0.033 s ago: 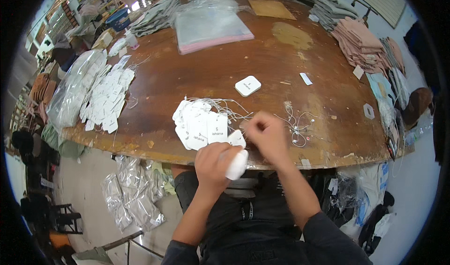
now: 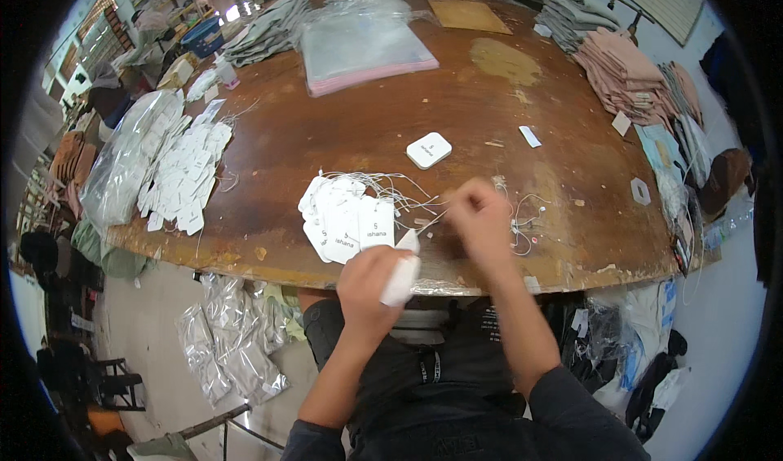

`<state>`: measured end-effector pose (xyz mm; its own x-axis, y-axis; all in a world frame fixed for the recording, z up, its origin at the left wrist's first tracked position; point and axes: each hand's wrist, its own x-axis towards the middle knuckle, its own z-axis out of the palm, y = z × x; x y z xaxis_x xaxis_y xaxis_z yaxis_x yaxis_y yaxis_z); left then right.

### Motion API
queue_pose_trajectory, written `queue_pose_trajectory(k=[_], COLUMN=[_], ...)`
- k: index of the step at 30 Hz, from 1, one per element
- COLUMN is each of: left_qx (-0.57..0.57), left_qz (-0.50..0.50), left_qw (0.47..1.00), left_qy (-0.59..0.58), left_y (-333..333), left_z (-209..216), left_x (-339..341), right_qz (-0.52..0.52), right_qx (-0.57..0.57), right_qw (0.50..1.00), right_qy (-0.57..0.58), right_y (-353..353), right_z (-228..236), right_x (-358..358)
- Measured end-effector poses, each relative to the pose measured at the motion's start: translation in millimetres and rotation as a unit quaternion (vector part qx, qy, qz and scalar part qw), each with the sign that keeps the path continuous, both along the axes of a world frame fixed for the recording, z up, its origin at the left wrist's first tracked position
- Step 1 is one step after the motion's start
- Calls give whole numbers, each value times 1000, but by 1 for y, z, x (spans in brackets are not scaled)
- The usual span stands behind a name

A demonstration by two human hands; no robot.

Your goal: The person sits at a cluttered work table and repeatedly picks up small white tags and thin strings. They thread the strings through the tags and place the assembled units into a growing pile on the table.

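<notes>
Closed around several white hang tags (image 2: 400,282), my left hand (image 2: 365,288) is at the table's near edge. One tag (image 2: 409,241) sticks up above its fingers, with a white string (image 2: 433,221) running from it toward my right hand. My right hand (image 2: 481,220) is closed and slightly blurred, its fingers pinched on that string over the table. A heap of white tags (image 2: 334,216) with strings lies just left of my hands. Loose white strings (image 2: 530,220) lie to the right of my right hand. Beyond them is a small stack of tags (image 2: 429,149).
A larger tag pile (image 2: 183,176) lies at the left beside a clear plastic bag (image 2: 130,163). Clear bags with a pink edge (image 2: 367,57) are stacked at the back. Folded pink cloth (image 2: 624,74) and grey cloth (image 2: 567,14) stand at the right.
My right hand has moved a little right and up, drawing the string straighter. My left hand has shifted slightly left, and the tag at its fingertips has tilted.
</notes>
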<state>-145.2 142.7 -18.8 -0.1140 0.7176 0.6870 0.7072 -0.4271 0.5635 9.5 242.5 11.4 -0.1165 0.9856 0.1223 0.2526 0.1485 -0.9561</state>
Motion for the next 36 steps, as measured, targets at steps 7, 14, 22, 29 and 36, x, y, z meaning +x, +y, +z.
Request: queue_pose_trajectory(k=[7,14,22,29,36], left_qx=[-104,1,-90,-133,-91], left_qz=[81,-4,-47,-63,-29], left_qw=[914,799,820,811,855], left_qy=[-383,-601,-563,-567,-509], left_y=[27,17,9,16,12], left_z=[8,-1,-12,-7,2], left_x=[-43,-60,-41,-13,7], right_qz=[-5,120,-165,-5,113], right_qx=[288,297,310,142,-1], right_qw=[901,849,935,989,982], right_qy=[-324,-420,-55,50,152], right_y=[41,37,27,-16,-38], right_z=[-10,-3,15,1,-15], right_x=[56,62,68,8,-33])
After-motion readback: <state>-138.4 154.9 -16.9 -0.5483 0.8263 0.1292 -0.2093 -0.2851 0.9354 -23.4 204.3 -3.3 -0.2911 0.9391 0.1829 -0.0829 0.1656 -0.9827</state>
